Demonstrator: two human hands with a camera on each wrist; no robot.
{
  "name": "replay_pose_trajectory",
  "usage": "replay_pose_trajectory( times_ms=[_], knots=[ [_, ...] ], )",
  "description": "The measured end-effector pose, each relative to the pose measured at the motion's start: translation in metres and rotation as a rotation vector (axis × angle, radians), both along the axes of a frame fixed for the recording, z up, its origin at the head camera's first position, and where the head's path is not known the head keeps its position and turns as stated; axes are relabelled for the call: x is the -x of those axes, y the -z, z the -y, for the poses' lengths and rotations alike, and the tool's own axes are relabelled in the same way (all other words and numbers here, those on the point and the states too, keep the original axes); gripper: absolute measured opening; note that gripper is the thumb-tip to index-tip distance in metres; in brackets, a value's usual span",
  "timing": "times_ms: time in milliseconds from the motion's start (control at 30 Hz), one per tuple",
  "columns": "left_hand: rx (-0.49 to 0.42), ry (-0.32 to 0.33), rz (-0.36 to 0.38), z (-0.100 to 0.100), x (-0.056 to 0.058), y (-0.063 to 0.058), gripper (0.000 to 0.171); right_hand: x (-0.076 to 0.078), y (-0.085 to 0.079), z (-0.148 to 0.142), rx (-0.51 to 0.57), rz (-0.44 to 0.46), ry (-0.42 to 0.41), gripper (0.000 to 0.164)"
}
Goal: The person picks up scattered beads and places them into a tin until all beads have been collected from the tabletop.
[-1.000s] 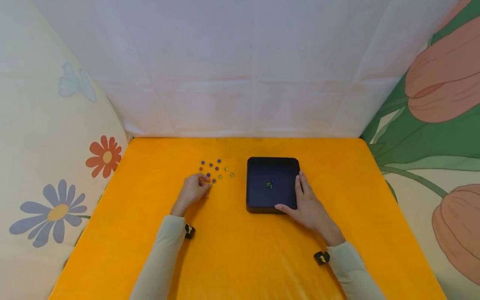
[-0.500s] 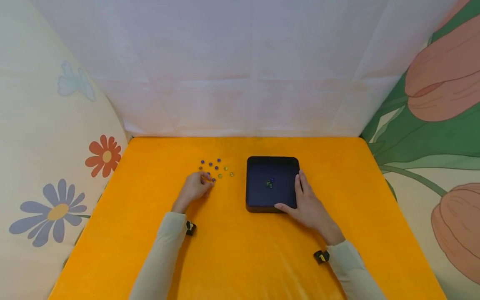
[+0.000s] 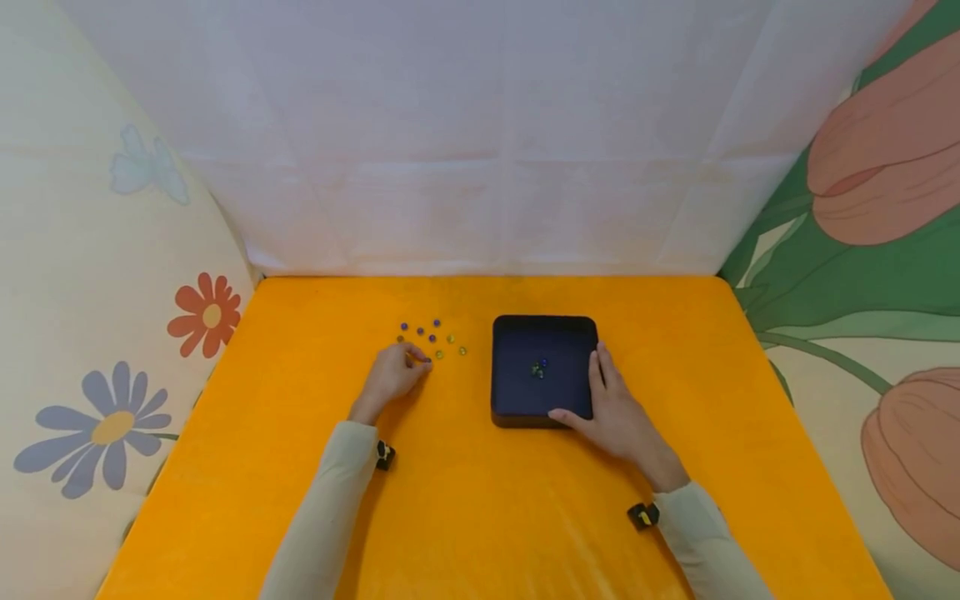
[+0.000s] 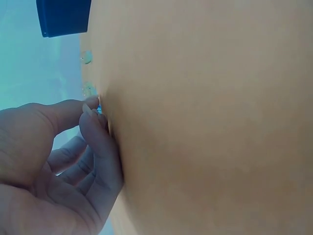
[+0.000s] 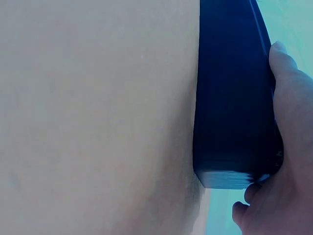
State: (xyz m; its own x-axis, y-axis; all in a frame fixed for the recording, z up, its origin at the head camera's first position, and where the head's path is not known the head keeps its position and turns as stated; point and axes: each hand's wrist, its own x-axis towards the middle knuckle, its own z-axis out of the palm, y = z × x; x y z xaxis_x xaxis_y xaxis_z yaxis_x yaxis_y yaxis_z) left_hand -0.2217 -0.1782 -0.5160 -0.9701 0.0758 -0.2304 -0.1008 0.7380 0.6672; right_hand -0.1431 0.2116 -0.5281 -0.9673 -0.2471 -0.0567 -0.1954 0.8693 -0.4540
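My left hand (image 3: 392,372) is low over the table at the near edge of a group of small glass marbles. Its thumb and index finger pinch a blue marble (image 4: 100,109), mostly hidden between the fingertips in the left wrist view. Farther back lie several blue marbles (image 3: 420,332) and a few yellowish clear ones (image 3: 439,355). My right hand (image 3: 621,417) grips the near right corner of a square black tray (image 3: 517,420), thumb over the front rim and fingers along the right side. A small cluster of green and blue marbles (image 3: 538,369) sits inside the tray.
An orange cloth (image 3: 465,517) covers the table. A white sheet (image 3: 495,167) hangs behind it, with flower-printed cloths (image 3: 90,275) at both sides. Each wrist wears a small black camera (image 3: 642,516).
My left hand has slid slightly right and forward, and its thumb and index finger have come together on a blue marble. The right hand and the tray stay in place.
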Motion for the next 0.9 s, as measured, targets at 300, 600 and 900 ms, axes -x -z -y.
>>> replay_pose_trajectory(
  times_ms=[300,600,900],
  knots=[
    [0.001,-0.005,-0.009,0.0005,0.0001,0.0016,0.024,-0.0001,-0.0005,0.0004,-0.009,-0.006,-0.002,0.129],
    [-0.004,0.006,-0.021,0.0015,-0.0007,0.0019,0.023,0.0,0.0014,-0.0002,-0.001,-0.016,0.001,0.129],
    [-0.032,-0.001,-0.027,-0.0008,-0.0031,-0.0011,0.023,-0.0004,0.0018,-0.0002,-0.001,-0.004,-0.001,0.128]
  ],
)
